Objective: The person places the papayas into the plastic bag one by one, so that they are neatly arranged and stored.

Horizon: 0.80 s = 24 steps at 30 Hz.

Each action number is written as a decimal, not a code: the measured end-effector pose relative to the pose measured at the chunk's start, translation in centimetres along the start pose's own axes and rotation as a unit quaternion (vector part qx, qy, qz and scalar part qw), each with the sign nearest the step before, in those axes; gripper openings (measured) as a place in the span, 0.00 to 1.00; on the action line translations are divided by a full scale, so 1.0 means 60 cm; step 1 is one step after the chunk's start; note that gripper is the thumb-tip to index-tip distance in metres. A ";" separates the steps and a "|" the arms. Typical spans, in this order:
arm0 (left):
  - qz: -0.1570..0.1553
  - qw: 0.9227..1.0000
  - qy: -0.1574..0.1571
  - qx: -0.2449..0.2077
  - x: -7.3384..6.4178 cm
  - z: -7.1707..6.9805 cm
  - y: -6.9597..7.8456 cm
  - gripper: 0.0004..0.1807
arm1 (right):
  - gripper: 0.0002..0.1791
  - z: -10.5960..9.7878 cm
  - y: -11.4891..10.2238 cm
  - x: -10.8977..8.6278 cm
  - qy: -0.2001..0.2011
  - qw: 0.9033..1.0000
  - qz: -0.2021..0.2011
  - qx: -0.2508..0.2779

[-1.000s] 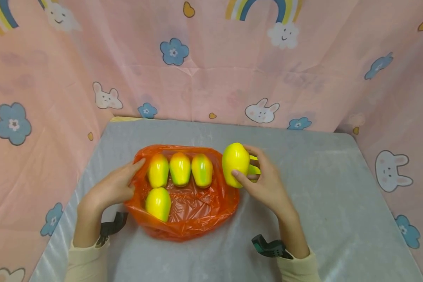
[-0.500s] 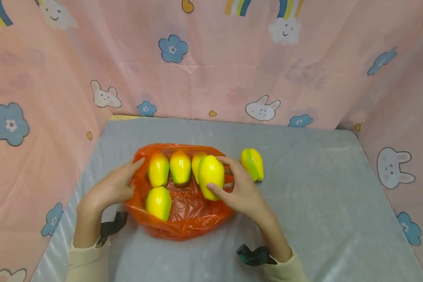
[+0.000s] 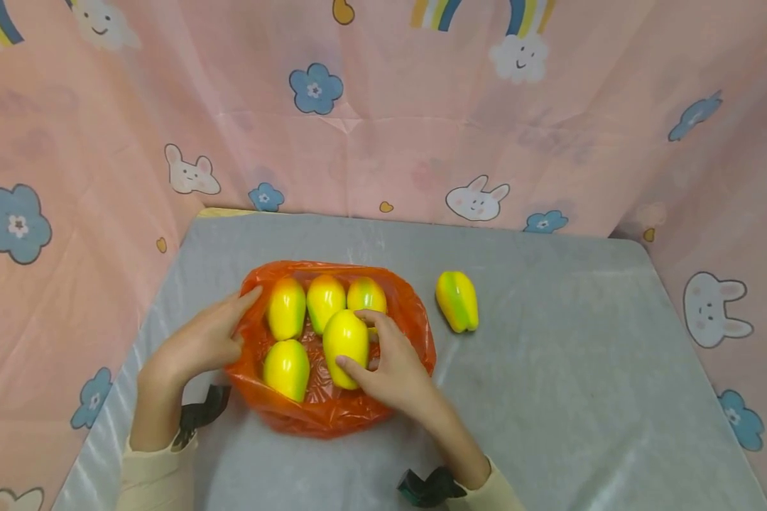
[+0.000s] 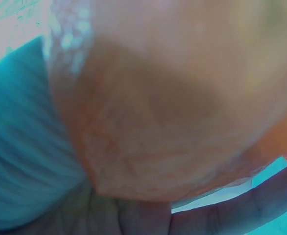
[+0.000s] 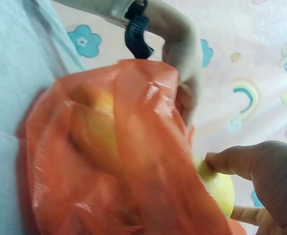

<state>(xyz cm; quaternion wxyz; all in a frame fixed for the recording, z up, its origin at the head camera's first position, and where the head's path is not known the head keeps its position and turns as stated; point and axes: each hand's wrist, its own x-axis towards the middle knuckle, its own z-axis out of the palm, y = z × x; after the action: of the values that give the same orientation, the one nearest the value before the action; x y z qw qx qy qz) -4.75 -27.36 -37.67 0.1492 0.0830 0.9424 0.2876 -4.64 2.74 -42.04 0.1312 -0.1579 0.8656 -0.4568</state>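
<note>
A red plastic bag stands with its mouth open on the table, several glossy yellow-green fruits inside. My left hand holds the bag's left rim, index finger over the edge. In the left wrist view the bag's film fills most of the picture. Over the bag's mouth, my right hand grips a smooth yellow mango between thumb and fingers. The right wrist view shows that mango behind the bag's side. A ridged yellow-green fruit, like a star fruit, lies on the table right of the bag.
A grey cloth covers the table. Behind and at the sides hangs a pink curtain printed with rabbits, flowers and rainbows. A dark camera mount sits on the left wrist and another on the right wrist.
My right hand has carried the mango leftward from beside the bag's right rim to over its middle. The ridged fruit has come into full view. My left hand stays at the rim.
</note>
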 end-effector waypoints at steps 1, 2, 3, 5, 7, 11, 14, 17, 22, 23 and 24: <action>0.001 1.000 0.000 -0.002 0.000 0.000 0.000 0.48 | 0.40 0.004 0.001 0.000 -0.002 1.000 0.001 -0.005; -0.001 1.000 -0.001 -0.004 0.000 -0.001 0.001 0.48 | 0.40 0.007 0.001 0.000 -0.004 1.000 0.001 -0.009; -0.001 1.000 0.000 -0.007 0.000 -0.002 0.001 0.48 | 0.40 0.011 0.001 0.000 -0.008 1.000 -0.002 -0.011; 0.001 1.000 0.000 -0.005 -0.001 -0.002 0.001 0.48 | 0.40 0.020 0.002 -0.002 -0.014 1.000 -0.003 -0.018; 0.002 1.000 0.002 -0.004 -0.002 0.000 0.000 0.49 | 0.40 0.028 0.003 -0.004 -0.020 0.999 -0.005 -0.026; 0.011 1.000 0.008 -0.008 -0.003 0.010 0.000 0.48 | 0.40 0.037 0.007 -0.012 -0.026 0.999 -0.001 -0.039; 0.024 0.999 0.013 -0.017 -0.004 0.017 0.001 0.48 | 0.39 0.039 0.011 -0.017 -0.032 0.998 0.010 -0.046; 0.028 0.999 0.017 -0.019 -0.007 0.017 0.004 0.47 | 0.39 0.042 0.011 -0.017 -0.038 0.998 0.014 -0.051; 0.038 0.999 0.025 -0.021 -0.007 0.009 0.006 0.48 | 0.40 0.048 0.006 -0.009 -0.040 0.998 0.004 -0.051; 0.043 0.998 0.026 -0.023 -0.006 0.007 0.006 0.48 | 0.40 0.049 0.004 -0.008 -0.038 0.998 0.002 -0.050; 0.048 0.998 0.027 -0.024 -0.005 0.006 0.006 0.47 | 0.40 0.050 0.003 -0.006 -0.036 0.998 0.000 -0.050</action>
<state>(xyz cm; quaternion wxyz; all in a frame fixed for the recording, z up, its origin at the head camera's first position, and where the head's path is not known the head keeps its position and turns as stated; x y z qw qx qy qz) -4.32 -26.95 -37.68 0.1117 0.1165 0.9338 0.3194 -3.24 0.72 -43.80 0.1538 -0.1803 0.8822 -0.4070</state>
